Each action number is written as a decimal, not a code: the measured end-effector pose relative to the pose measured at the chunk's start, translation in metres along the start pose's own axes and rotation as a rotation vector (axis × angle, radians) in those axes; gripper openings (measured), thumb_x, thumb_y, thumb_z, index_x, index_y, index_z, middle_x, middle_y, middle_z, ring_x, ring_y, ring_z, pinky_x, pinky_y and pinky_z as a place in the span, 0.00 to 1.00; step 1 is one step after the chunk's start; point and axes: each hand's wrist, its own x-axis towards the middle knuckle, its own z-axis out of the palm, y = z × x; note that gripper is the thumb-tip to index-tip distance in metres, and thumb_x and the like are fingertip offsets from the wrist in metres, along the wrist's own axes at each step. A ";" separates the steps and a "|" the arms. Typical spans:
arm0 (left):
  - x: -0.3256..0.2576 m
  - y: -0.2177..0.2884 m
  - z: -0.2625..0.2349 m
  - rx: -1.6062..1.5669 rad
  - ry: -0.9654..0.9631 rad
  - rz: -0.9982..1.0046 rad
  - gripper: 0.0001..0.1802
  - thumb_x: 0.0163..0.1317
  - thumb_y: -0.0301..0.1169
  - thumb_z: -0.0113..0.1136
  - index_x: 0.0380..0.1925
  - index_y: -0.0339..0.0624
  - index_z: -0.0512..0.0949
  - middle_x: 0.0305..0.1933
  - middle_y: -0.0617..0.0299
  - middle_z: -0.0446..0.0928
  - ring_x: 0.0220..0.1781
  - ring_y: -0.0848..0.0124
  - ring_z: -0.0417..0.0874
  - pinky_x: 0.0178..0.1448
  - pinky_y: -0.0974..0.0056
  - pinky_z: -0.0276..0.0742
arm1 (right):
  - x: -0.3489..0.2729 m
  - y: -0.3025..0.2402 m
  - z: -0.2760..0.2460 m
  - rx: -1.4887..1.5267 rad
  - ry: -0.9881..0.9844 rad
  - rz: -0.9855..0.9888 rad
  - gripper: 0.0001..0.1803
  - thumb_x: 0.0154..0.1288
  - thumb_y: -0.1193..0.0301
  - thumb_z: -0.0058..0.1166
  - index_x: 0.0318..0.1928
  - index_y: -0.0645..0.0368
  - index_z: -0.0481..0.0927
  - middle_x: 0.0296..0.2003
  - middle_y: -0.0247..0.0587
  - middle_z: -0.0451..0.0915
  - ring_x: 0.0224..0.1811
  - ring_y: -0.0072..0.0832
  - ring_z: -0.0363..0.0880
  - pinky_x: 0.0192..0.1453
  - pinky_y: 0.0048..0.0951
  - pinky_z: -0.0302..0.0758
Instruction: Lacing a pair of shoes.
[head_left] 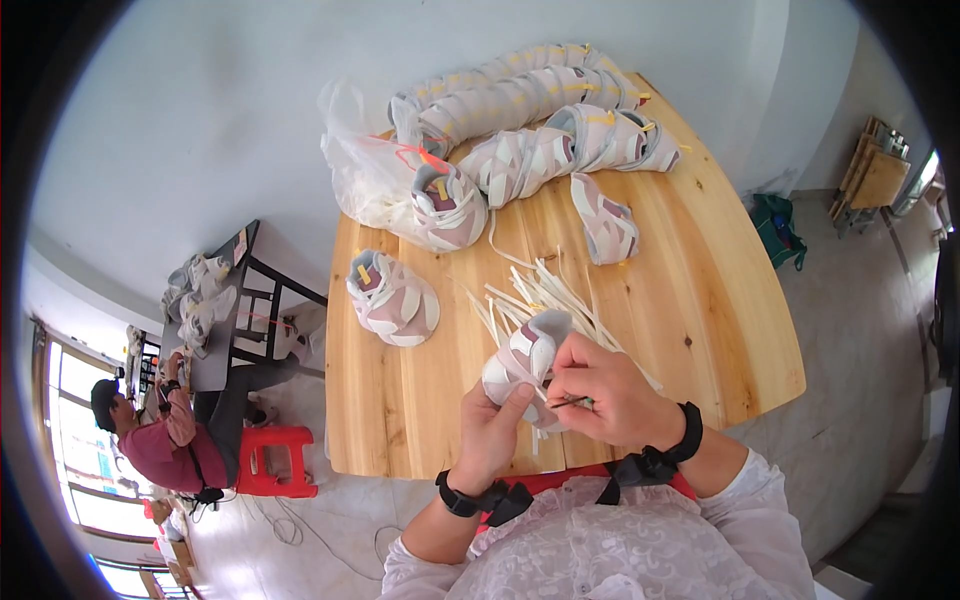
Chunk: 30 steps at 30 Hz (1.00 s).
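Near the table's front edge my left hand point(490, 425) is closed round a white and pale pink shoe upper point(520, 352), its thumb pressed on the side. My right hand point(610, 395) is at the upper's right side, fingers pinched on a thin dark tool point(572, 402); the kind of tool and its far end I cannot make out. Just beyond lies a loose bundle of flat white laces point(545, 292). A laced upper point(393, 298) stands to the left, and another point(449, 208) behind it. An unlaced one point(605, 220) lies farther back on the right.
Nested rows of uppers point(520, 105) line the back of the wooden table point(700, 330), beside a clear plastic bag point(365, 170). At far left, a person point(180, 445) works at a dark table point(215, 360) near a red stool point(277, 462). A green bag point(777, 232) is on the floor at right.
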 end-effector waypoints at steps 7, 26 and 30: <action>0.008 -0.001 -0.005 -0.077 0.062 -0.031 0.17 0.66 0.25 0.52 0.55 0.33 0.70 0.53 0.54 0.77 0.53 0.67 0.78 0.59 0.62 0.72 | 0.004 0.000 -0.009 -0.073 0.129 0.074 0.09 0.55 0.76 0.60 0.38 0.59 0.79 0.38 0.40 0.73 0.33 0.33 0.74 0.35 0.29 0.72; 0.005 0.008 -0.014 -0.266 0.054 -0.077 0.19 0.67 0.25 0.51 0.57 0.35 0.67 0.52 0.55 0.76 0.52 0.69 0.78 0.57 0.62 0.74 | 0.006 0.019 -0.021 -0.136 -0.160 0.116 0.11 0.54 0.73 0.61 0.40 0.55 0.81 0.35 0.37 0.75 0.34 0.36 0.77 0.38 0.34 0.74; 0.006 0.009 -0.015 -0.267 0.054 -0.123 0.19 0.68 0.26 0.50 0.58 0.35 0.66 0.52 0.55 0.76 0.51 0.69 0.79 0.56 0.62 0.75 | 0.007 0.014 -0.019 -0.203 -0.201 0.041 0.11 0.54 0.72 0.61 0.40 0.52 0.81 0.36 0.35 0.75 0.32 0.36 0.78 0.36 0.34 0.74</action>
